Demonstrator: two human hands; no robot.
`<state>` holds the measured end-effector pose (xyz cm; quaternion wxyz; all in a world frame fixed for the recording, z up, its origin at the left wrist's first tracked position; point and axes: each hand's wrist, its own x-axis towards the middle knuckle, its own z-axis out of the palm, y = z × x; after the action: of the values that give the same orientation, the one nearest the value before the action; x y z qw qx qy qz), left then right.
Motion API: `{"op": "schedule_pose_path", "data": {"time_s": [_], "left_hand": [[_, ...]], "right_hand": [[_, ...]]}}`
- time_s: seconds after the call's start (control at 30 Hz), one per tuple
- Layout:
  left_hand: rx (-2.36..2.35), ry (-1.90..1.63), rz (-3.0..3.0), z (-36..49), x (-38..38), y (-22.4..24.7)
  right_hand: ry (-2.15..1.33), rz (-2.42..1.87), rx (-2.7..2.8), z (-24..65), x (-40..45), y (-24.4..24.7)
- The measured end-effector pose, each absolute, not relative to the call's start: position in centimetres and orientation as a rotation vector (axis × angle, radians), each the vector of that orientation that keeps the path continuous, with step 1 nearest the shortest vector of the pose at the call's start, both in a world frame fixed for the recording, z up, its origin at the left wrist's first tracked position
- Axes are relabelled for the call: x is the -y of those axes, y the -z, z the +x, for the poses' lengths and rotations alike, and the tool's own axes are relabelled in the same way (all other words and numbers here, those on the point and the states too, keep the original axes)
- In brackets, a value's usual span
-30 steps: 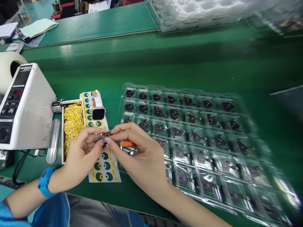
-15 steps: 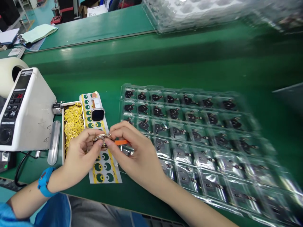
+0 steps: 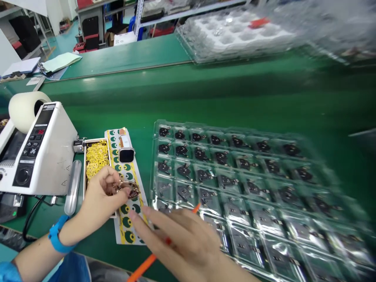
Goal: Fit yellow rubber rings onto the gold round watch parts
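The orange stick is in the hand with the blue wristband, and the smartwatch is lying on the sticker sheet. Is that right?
Not quite: the orange stick is in the right hand, while the blue wristband is on the left hand's side, as the head view shows. The smartwatch does lie on the sticker sheet.

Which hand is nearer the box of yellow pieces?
Left. The left hand partly hides the box; the right hand is farther right, near the clear tray.
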<state>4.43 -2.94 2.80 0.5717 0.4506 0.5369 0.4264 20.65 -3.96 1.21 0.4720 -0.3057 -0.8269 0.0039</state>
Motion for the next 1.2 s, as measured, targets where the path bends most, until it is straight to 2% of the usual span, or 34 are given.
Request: {"op": "schedule_pose_path", "data": {"time_s": [0.07,0.13,0.27,0.47,0.8,1.2], "left_hand": [[-1.157,-0.997,0.898,4.5,3.0,-2.8],[-1.095,-0.988,0.836,4.5,3.1,-2.8],[-1.094,-0.937,0.855,4.6,3.5,-2.6],[-1.004,-1.019,0.825,5.3,4.1,-1.7],[-1.23,-0.953,1.228,4.6,5.5,-1.0],[-1.204,-0.928,1.286,4.9,5.3,-1.1]], "right_hand": [[0.256,-0.614,2.08,20.6,3.7,-1.2],[0.41,-0.659,2.061,20.3,3.2,-1.0],[0.326,-0.889,2.004,19.7,2.5,-0.2],[0.072,-0.883,1.987,19.8,2.3,0.2],[0.343,-0.724,2.139,20.6,1.8,-0.4],[0.303,-0.738,2.155,20.3,1.9,0.1]]}}
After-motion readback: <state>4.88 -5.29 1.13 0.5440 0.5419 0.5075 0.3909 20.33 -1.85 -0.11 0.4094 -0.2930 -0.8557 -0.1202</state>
